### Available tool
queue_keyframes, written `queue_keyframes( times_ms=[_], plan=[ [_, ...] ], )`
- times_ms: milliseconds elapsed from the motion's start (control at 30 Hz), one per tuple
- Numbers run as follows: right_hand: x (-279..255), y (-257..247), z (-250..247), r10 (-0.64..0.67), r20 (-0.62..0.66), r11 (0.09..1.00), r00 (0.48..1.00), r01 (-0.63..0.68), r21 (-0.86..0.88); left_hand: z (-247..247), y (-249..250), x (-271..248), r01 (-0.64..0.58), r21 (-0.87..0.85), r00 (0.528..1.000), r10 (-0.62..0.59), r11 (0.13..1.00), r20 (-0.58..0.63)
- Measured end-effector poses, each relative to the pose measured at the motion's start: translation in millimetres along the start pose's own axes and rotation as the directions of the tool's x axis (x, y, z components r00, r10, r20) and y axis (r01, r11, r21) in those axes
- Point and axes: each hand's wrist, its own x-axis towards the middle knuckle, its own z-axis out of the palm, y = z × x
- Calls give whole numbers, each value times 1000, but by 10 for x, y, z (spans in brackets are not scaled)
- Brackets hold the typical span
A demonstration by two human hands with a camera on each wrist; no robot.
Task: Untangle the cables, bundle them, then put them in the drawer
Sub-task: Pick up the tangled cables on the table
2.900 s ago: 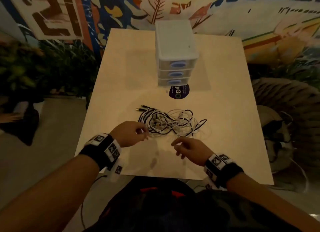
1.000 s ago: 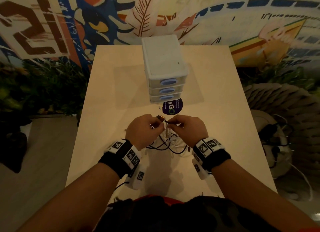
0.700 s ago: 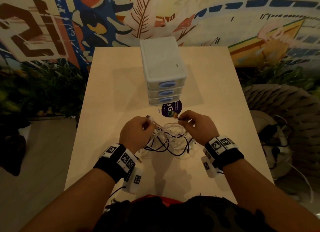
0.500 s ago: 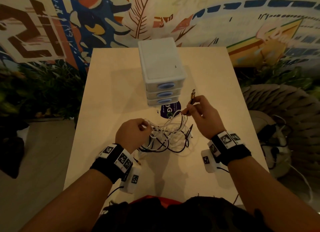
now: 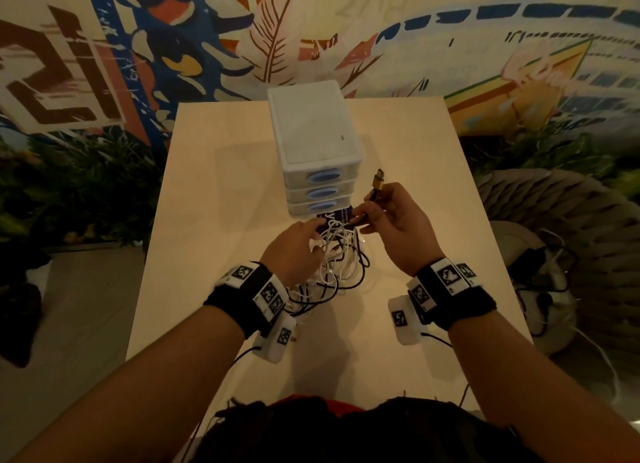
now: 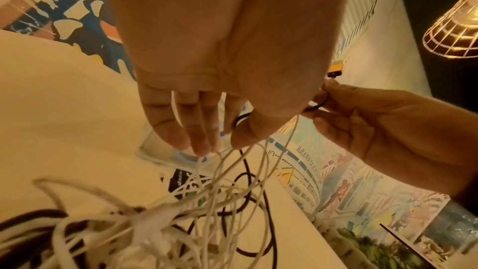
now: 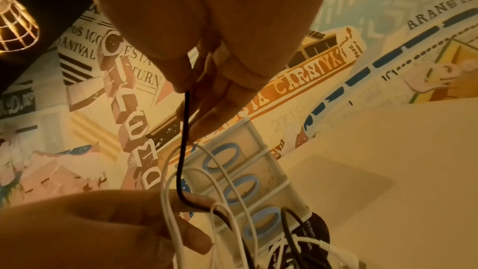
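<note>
A tangle of white and black cables [image 5: 341, 265] lies on the pale table [image 5: 214, 220], just in front of the white three-drawer unit [image 5: 313, 157], whose drawers are all closed. My left hand [image 5: 313, 242] is dug into the top of the tangle. White strands run over its fingers [image 6: 181, 130], and a black cable [image 6: 239, 119] sits under the thumb. My right hand [image 5: 372, 213] pinches the black cable [image 7: 183, 130] just below its yellow plug [image 5: 378, 184]. It holds the plug raised beside the drawers [image 7: 245, 187].
A round dark sticker [image 5: 337, 216] lies on the table at the foot of the drawer unit. Plants [image 5: 86, 185] stand left of the table and a woven seat [image 5: 571, 237] to the right. A painted wall is behind.
The hands came to the flat tangle and met over it. My right hand then drew the black cable's plug end up and right, toward the drawers. The left hand has shifted forward into the tangle.
</note>
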Motion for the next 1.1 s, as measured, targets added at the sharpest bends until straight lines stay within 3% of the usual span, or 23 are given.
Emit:
queue_keyframes(
  times_ms=[300, 400, 533, 633, 733, 900, 1100],
  plan=[
    [-129, 147, -120, 79, -96, 986, 992, -63, 154, -54, 68, 24, -162, -19, 979, 158, 987, -128],
    [-172, 248, -136, 75, -118, 995, 990, -67, 72, -139, 104, -17, -220, 1, 951, 215, 975, -222],
    [-246, 399, -251, 71, -128, 978, 989, -94, -185, -256, 131, -50, -238, -47, 920, 210, 970, -332],
    [-330, 452, -315, 142, -69, 963, 987, -154, -223, -310, 144, -53, -265, -34, 902, 235, 964, -362],
    [-396, 521, -318, 207, 23, 942, 978, -192, -277, -331, 188, -79, -308, -55, 904, 274, 950, -328],
    [-404, 534, -187, 202, 84, 948, 976, -173, -267, -394, 323, -162, -302, -79, 948, 291, 950, -128],
    [-355, 506, -33, 157, 52, 979, 986, -149, -137, -526, 354, -169, -386, 200, 919, 395, 901, -7]
  ],
)
